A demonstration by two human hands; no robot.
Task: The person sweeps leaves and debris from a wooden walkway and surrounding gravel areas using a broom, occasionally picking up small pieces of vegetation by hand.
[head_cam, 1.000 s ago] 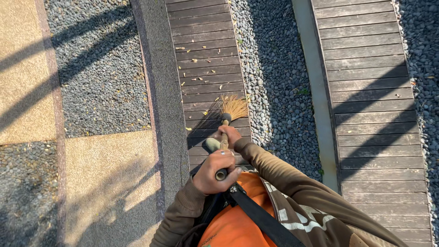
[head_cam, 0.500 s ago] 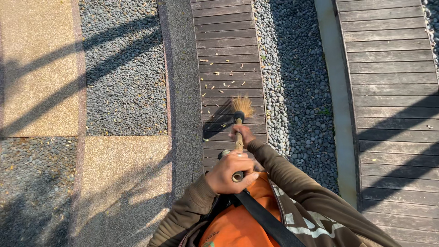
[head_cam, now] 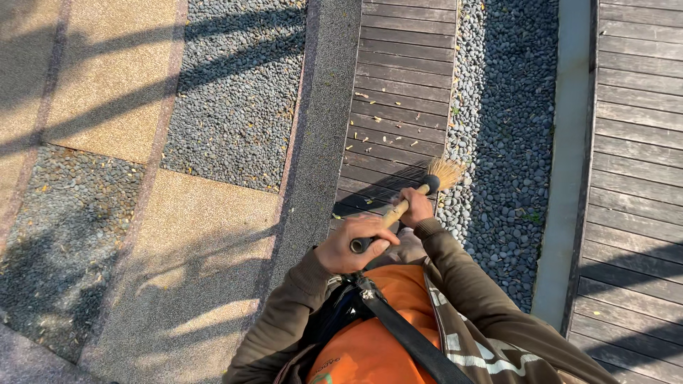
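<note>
Left hand (head_cam: 356, 244): wrapping its grip fully around the dark top end of the broom handle, close in front of the chest.
Right hand (head_cam: 416, 208): closing its grip around the pale wooden shaft lower down, nearer the bristles, just above the brown sleeve cuff.
Broom (head_cam: 405, 203): slanting up and to the right from the left hand; straw bristles (head_cam: 447, 171) fanning out at the right edge of the boardwalk, just where slats meet pebbles.
Boardwalk (head_cam: 398, 107): running away from the feet as a narrow strip of dark wooden slats laid crosswise; carrying small yellow leaf scraps (head_cam: 370, 114) scattered mostly along its left and middle parts.
Pebble strip (head_cam: 501, 128): lying just right of the boardwalk, filled with grey rounded stones, catching bright sun in its upper part.
Second deck (head_cam: 637, 142): lying at the far right beyond a pale concrete kerb (head_cam: 569, 142), also slatted, partly shaded.
Grey kerb (head_cam: 320, 142): bordering the left edge of the boardwalk, smooth and speckled.
Paving (head_cam: 107, 78): spreading left of that kerb in tan panels alternating with dark pebble panels (head_cam: 235, 85).
Light: falling low and strong outdoors, throwing long dark railing-like shadows diagonally across the paving.
Clothing: showing an orange vest (head_cam: 370, 341), brown sleeves and a black strap (head_cam: 405, 334) at the bottom edge.
</note>
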